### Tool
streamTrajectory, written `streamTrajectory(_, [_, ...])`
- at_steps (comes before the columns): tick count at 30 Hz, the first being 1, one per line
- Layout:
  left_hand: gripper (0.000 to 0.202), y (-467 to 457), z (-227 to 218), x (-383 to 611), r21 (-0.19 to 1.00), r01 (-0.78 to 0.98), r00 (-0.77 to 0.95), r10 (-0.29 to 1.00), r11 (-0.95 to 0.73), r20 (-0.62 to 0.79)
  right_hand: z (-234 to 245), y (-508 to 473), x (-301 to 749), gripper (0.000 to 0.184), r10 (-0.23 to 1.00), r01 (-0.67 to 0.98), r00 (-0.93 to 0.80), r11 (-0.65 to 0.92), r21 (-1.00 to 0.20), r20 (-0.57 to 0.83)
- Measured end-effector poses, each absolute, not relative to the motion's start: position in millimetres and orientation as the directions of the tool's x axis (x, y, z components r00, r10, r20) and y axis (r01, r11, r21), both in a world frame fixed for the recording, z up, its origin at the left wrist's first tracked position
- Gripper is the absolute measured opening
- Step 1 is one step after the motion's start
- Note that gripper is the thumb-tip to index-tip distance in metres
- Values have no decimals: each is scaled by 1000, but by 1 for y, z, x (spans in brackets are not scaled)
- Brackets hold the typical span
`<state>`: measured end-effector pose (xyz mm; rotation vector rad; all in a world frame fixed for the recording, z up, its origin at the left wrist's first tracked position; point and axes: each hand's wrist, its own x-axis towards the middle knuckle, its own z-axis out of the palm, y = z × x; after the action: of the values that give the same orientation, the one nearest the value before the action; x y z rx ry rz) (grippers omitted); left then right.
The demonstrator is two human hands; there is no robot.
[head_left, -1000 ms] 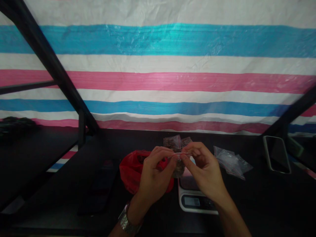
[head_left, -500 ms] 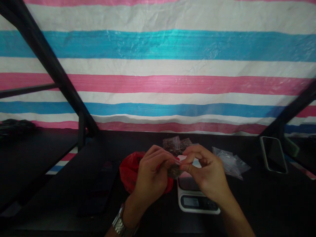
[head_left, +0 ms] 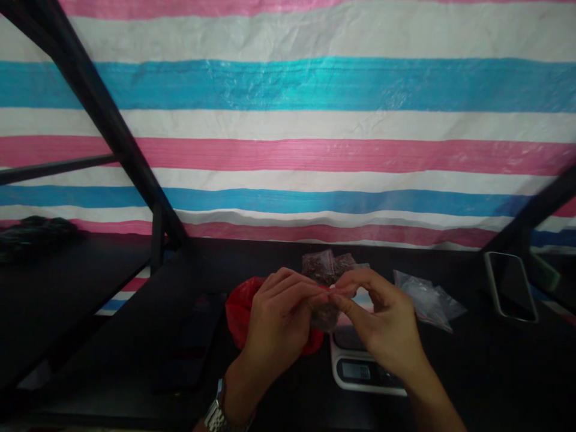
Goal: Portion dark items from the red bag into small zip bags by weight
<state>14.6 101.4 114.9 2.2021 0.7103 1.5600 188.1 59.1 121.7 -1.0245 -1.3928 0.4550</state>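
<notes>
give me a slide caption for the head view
Left hand and right hand pinch a small clear filled plastic bag above a white digital scale.

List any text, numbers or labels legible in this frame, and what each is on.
None can be read.
Scale: its display is too dim and small to show digits.
Red bag: no print visible.
Small bag pinched by left hand and right hand: no label visible.
Phone: screen dark.

the hands (head_left: 330,318) hide most of the small bag (head_left: 324,315); scale display (head_left: 355,370) too blurred to read.
</notes>
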Motion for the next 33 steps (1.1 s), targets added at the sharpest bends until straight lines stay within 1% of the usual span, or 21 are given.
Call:
streamTrajectory(1, [12,102,115,13,576,215,243,615,-789,750,121,62,190,8,758,310,245,529,-790,604])
streamTrajectory(3, [19,104,118,8,644,239,162,684,-726,711,118,71,198,8,678,316,426,508,-801,599])
streamTrajectory(5, [23,106,121,3,697,243,84,730,-675,678,112,84,212,16,606,272,603,454,-848,518])
streamTrajectory(7, [24,109,124,-3,718,246,46,748,-651,662,102,99,229,26,561,217,697,429,-877,447])
streamTrajectory(8, [24,110,125,-6,724,248,34,753,-644,658,95,106,238,28,559,210,712,409,-888,425])
streamTrajectory(10, [25,110,127,-10,729,252,16,756,-636,654,81,119,256,28,590,279,693,310,-909,414])
streamTrajectory(11, [25,110,128,-11,729,256,14,757,-635,654,73,124,264,28,620,367,661,223,-903,422])
streamTrajectory(12, [25,110,128,-11,727,262,16,756,-634,654,67,128,271,27,674,464,606,133,-876,424])
streamTrajectory(15, [24,109,127,-12,715,285,40,753,-639,657,52,132,285,21,763,581,516,23,-814,390])
streamTrajectory(18, [24,108,126,-13,701,304,61,747,-645,662,48,130,289,21,804,662,453,-14,-749,385])
streamTrajectory(22, [24,108,127,-15,688,322,82,744,-650,664,48,131,283,22,856,766,347,-23,-642,383])
streamTrajectory(25, [24,108,129,-14,691,329,94,751,-644,654,47,137,276,25,877,814,314,-51,-578,365])
streamTrajectory(29, [24,107,133,-11,687,329,98,747,-647,657,46,143,276,28,876,843,320,-90,-531,360])
streamTrajectory(33, [24,108,134,-10,684,331,102,746,-650,658,45,141,283,29,868,846,316,-75,-528,383])
